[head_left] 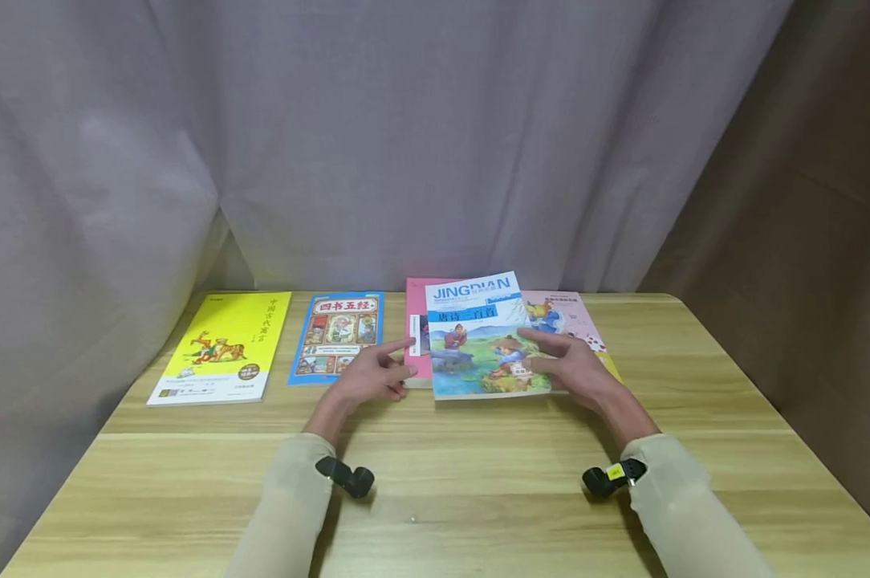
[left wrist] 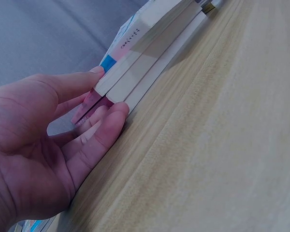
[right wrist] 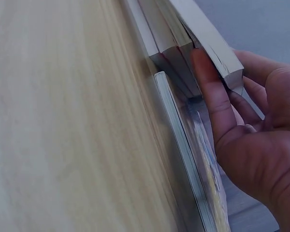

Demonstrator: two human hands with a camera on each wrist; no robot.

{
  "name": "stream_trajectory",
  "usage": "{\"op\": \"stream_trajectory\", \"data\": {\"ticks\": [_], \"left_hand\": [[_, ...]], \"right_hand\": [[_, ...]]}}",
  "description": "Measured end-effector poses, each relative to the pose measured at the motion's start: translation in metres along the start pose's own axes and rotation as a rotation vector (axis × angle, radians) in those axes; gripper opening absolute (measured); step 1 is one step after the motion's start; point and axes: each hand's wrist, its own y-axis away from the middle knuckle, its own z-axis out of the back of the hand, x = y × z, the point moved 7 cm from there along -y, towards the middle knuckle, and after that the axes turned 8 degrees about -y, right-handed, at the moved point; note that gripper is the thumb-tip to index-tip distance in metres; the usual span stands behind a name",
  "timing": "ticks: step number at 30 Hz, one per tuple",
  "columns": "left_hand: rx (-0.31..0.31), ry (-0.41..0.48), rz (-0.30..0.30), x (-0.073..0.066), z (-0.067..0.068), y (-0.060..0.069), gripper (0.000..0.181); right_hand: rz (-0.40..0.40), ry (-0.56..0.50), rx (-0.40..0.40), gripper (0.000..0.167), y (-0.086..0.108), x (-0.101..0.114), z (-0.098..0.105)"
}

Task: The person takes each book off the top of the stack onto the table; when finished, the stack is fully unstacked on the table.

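A paperback with a blue "JINGDIAN" title lies on top of a pink book, covering most of it. My right hand grips the top book at its right edge, thumb over the cover. In the right wrist view the fingers reach under that book, and a gap shows between it and the thick books beneath. My left hand is at the stack's left side. In the left wrist view its fingertips touch or nearly touch the stacked books, one digit at the blue spine.
A yellow book lies at the left of the wooden table. Beside it is a blue book with framed pictures. A thin pink and yellow book lies partly hidden at the right. A grey curtain hangs behind.
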Motion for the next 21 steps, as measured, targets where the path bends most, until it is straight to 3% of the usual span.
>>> {"op": "stream_trajectory", "data": {"ticks": [10,21], "left_hand": [[-0.004,-0.013,0.003,0.002,0.002,0.003,0.064],[0.007,-0.027,-0.011,0.001,0.0,-0.001,0.064]], "right_hand": [[-0.002,-0.122,-0.024,0.066,0.006,0.006,0.007],[-0.059,-0.233,-0.056,0.067,0.025,0.003,0.045]]}}
